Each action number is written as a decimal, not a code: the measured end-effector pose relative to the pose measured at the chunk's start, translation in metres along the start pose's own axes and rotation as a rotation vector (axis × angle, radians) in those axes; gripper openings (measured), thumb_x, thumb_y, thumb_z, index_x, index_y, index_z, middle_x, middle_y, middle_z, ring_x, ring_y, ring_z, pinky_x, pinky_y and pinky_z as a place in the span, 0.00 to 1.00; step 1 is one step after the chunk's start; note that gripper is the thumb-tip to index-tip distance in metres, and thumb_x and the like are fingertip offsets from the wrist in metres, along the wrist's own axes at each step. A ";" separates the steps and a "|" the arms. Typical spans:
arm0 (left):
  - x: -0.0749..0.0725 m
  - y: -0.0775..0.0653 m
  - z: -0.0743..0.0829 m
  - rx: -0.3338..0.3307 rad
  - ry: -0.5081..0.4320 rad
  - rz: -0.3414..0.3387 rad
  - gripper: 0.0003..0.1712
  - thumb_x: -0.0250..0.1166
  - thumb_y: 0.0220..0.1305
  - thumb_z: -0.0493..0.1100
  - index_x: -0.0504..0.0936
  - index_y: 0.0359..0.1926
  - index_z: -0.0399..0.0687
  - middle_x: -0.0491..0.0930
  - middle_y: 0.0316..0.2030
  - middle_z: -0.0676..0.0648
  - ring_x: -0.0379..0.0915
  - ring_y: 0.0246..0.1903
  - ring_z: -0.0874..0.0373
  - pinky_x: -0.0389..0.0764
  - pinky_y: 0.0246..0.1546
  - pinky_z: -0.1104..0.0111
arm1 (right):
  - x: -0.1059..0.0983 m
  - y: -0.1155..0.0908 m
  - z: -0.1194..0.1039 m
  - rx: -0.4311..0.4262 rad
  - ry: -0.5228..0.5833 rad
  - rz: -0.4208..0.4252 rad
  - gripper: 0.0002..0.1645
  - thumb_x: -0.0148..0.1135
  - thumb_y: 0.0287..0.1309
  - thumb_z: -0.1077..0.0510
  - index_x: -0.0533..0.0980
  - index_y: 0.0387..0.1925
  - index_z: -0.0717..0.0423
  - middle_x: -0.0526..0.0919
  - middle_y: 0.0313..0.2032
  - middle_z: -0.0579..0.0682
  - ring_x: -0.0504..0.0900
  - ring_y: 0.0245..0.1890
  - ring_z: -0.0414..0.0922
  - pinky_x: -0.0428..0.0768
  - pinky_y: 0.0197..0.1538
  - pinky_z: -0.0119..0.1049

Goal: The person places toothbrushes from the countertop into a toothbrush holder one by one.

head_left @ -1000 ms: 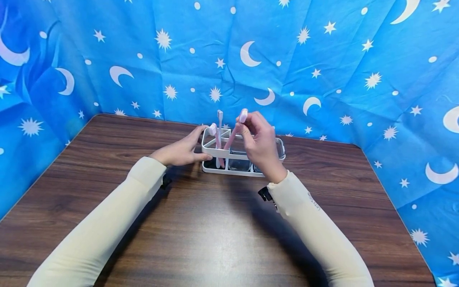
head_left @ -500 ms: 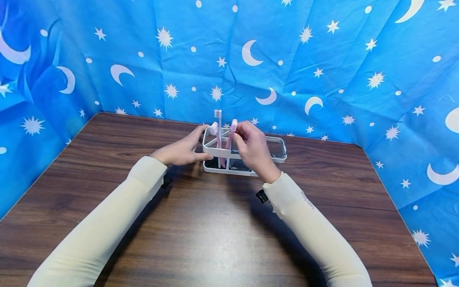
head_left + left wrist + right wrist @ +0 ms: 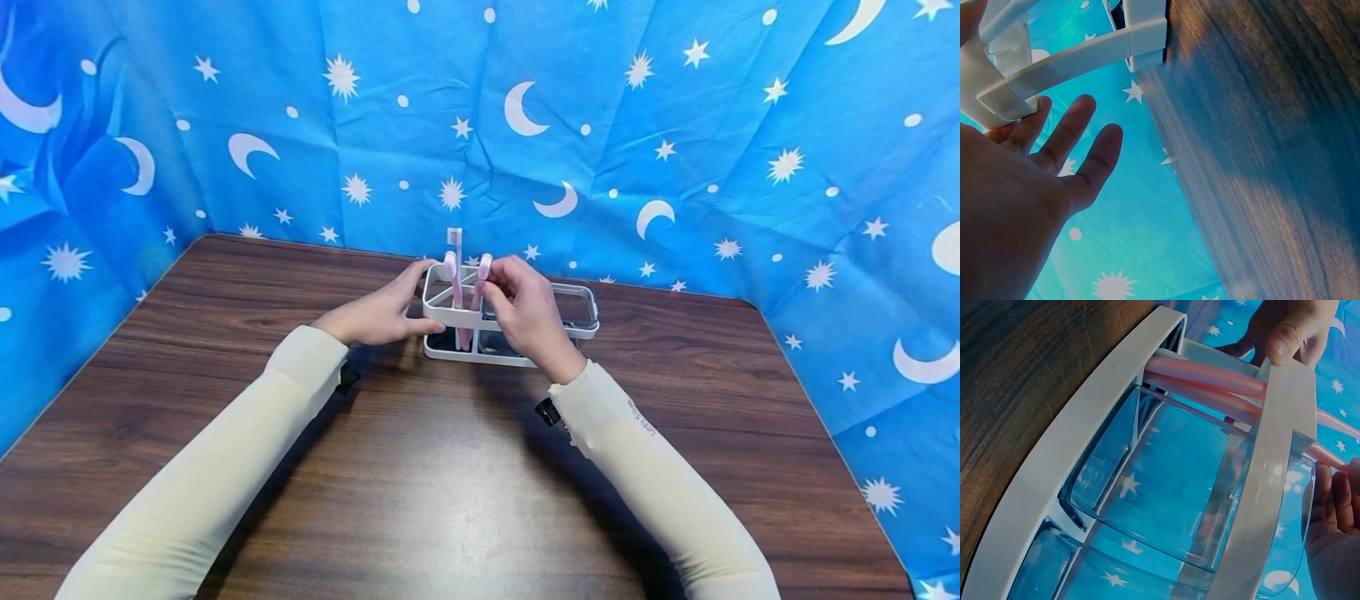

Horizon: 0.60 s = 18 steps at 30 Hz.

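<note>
A white toothbrush holder [image 3: 448, 317] stands at the back of the table, an upper rim above a lower tray. My left hand [image 3: 378, 317] grips its left end, thumb on the front rim and index finger behind; the other fingers spread away in the left wrist view. With thumb and fingertips my right hand [image 3: 528, 312] pinches a pink toothbrush [image 3: 484, 268] just below its head. That brush stands in the left compartment, handle down. Beside it are another pink toothbrush [image 3: 450, 267] and a taller pale toothbrush [image 3: 454, 238]. My right hand partly hides the holder's middle.
Clear cups [image 3: 1160, 487] sit in the holder's other compartments. The holder rests on a dark wood-grain table [image 3: 420, 483]. Behind the table hangs a blue cloth [image 3: 420, 142] with white moons and stars.
My right hand has moved left and down, lowering the pink toothbrush deeper into the left compartment and more upright. The pale toothbrush has turned a little. My left hand has stayed in place.
</note>
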<state>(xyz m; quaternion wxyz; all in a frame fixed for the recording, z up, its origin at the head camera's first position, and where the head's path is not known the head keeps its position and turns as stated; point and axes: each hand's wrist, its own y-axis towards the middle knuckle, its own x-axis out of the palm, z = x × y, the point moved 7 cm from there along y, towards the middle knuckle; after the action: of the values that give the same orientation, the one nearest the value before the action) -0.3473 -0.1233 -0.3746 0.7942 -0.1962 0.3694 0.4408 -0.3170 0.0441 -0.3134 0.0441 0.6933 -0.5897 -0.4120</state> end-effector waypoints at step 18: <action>0.000 0.000 -0.001 -0.018 0.026 0.000 0.51 0.58 0.44 0.66 0.39 0.63 0.62 0.51 0.58 0.50 0.52 0.55 0.54 0.56 0.52 0.52 | -0.005 -0.014 -0.005 -0.080 -0.042 -0.003 0.11 0.64 0.45 0.54 0.75 0.34 0.50 0.72 0.31 0.45 0.72 0.27 0.37 0.74 0.31 0.31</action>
<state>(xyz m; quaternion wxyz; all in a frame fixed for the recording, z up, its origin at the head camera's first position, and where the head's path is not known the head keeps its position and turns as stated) -0.3478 -0.1240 -0.3755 0.7875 -0.2090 0.3756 0.4417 -0.3030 0.0509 -0.3152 0.0589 0.6830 -0.5726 -0.4495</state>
